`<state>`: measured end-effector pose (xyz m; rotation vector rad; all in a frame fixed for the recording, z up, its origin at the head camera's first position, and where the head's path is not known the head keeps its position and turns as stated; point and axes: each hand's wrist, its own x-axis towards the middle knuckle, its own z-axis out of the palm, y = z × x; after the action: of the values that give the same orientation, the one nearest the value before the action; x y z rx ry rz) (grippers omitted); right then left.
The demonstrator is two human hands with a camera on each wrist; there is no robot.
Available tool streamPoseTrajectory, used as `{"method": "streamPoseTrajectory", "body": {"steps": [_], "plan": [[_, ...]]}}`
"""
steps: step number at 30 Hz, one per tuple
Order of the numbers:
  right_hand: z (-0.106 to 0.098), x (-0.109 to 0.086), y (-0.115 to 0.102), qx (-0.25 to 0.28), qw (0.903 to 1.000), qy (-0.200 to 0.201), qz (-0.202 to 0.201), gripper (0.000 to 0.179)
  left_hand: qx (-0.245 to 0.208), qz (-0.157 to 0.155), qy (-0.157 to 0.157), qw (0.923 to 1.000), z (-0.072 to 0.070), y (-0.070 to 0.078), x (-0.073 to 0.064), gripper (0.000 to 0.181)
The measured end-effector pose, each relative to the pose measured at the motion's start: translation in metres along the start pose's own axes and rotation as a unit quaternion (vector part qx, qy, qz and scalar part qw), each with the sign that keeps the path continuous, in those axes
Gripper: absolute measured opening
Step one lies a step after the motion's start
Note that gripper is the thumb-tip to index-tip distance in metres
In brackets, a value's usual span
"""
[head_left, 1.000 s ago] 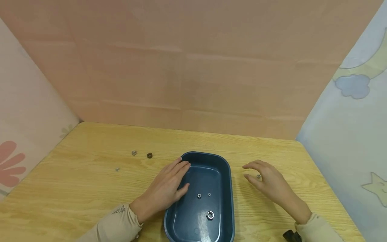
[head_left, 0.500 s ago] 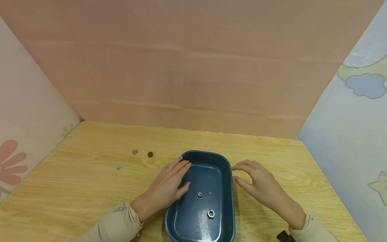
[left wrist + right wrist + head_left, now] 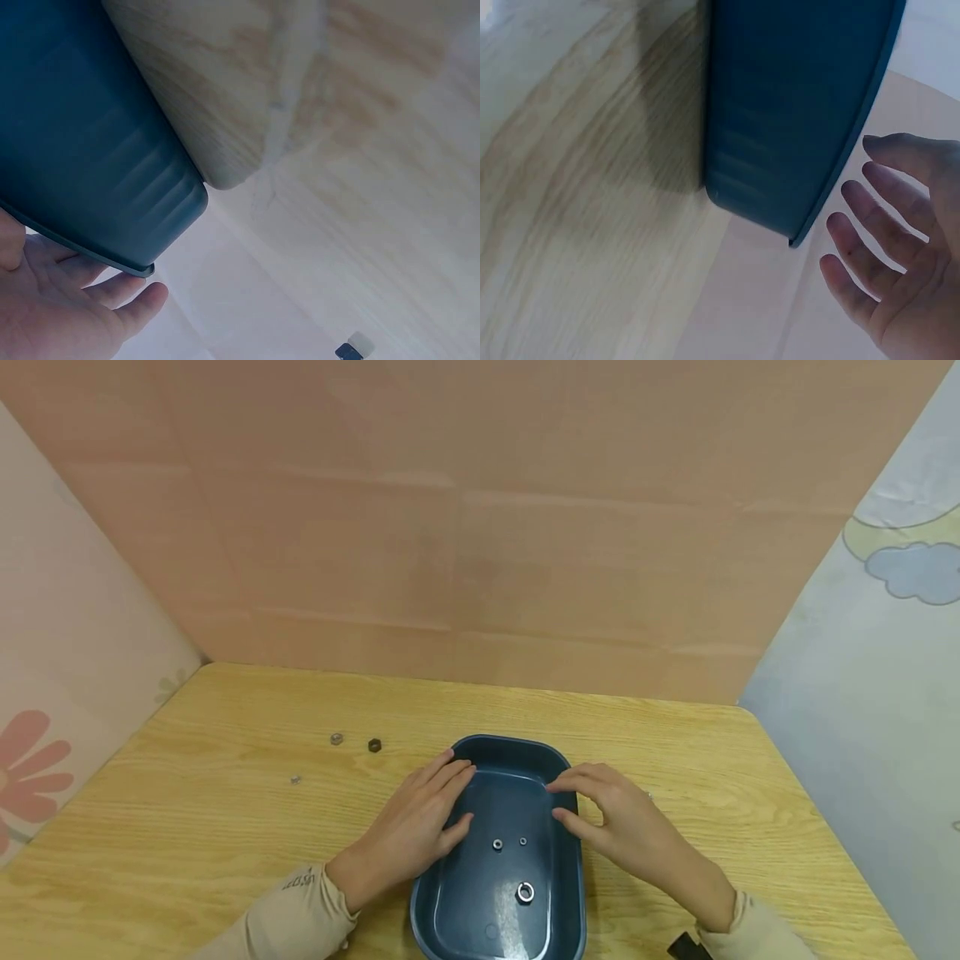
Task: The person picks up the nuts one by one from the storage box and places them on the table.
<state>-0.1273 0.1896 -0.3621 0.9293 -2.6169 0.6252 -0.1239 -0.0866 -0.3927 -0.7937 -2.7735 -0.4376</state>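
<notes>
A deep blue plastic tray [image 3: 480,935] stands on the table. In it lie one large steel nut [image 3: 525,893] and two smaller nuts, one a little bigger [image 3: 497,844] and one tiny nut [image 3: 522,841]. My left hand [image 3: 411,827] rests over the tray's left rim with its fingers extended. Over the right rim hovers my right hand [image 3: 626,822], thumb and fingertips apart and nothing visible between them. The right wrist view shows that hand [image 3: 907,247] beside the rim, its fingers gently bent and spread.
Left of the tray on the wooden table [image 3: 187,827] sit a silver nut [image 3: 337,739], a dark nut [image 3: 375,745] and a small silver piece [image 3: 296,780]. A tiny metal piece [image 3: 649,794] peeks out behind my right hand. Papered walls enclose the table.
My right hand has moved left, from above the table beside the small metal piece to over the tray's right rim. The left hand stays on the left rim.
</notes>
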Motion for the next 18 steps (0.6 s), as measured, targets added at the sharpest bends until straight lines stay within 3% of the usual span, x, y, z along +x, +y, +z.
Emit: {"method": "streamPoseTrajectory", "body": {"steps": [12, 18], "plan": [[0.018, 0.006, -0.011, 0.032, 0.9972, -0.029, -0.061, 0.023, 0.007, 0.005, 0.005, 0.9999, 0.0, -0.002, -0.001, 0.055], [0.027, 0.007, -0.016, 0.037, 0.9953, -0.055, -0.071, 0.021, 0.011, 0.011, 0.008, 0.9999, 0.0, -0.002, -0.002, 0.054]]}}
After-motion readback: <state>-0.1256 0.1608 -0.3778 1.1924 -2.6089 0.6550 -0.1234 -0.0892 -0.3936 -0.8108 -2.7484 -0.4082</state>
